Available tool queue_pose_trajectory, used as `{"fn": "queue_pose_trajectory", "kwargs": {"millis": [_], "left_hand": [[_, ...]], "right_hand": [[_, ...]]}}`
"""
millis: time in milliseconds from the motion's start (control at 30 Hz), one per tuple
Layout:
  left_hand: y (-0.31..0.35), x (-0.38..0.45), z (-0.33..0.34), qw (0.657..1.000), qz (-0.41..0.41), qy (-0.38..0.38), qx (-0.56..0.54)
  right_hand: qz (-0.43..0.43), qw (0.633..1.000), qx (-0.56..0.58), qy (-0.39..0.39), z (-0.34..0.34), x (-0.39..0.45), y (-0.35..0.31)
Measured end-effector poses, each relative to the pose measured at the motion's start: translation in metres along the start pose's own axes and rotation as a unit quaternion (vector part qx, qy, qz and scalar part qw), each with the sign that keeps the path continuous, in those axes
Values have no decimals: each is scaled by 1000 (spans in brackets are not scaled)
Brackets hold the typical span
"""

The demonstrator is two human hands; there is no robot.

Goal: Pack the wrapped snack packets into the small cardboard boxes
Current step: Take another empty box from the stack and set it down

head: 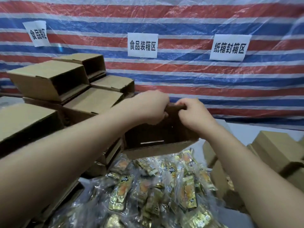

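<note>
Gripping the far flap of the open box (158, 146), the left hand (151, 107) and the right hand (194, 115) hold it above the packets (148, 186). Left of the box stand stacked boxes (49, 81); right of it, more boxes (273, 150).

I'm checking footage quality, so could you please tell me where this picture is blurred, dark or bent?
Head view: the forearms and stacked boxes at left are smeared by motion; the inside of the held box is in deep shadow; the snack packets glint through their wrap; the striped tarp bows toward the edges from the wide lens.
</note>
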State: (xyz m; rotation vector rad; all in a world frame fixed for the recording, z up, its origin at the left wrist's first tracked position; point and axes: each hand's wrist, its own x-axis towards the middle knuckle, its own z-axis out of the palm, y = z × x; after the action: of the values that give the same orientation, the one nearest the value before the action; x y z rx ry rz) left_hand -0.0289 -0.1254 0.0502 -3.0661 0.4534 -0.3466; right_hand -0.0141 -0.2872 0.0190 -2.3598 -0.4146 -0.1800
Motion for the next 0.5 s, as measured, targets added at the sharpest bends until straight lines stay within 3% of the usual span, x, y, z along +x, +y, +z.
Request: {"fn": "queue_pose_trajectory", "kwargs": {"millis": [167,300,500], "left_hand": [[34,-39,100,985,8,-107,-132],[63,-72,175,965,-1,-167,-203],[91,-106,258,947,16,-232,-222]], "right_hand": [[174,983,-19,-53,14,-66,102],[244,966,-23,-78,43,-126,157],[293,947,-45,-126,87,-187,205]]}}
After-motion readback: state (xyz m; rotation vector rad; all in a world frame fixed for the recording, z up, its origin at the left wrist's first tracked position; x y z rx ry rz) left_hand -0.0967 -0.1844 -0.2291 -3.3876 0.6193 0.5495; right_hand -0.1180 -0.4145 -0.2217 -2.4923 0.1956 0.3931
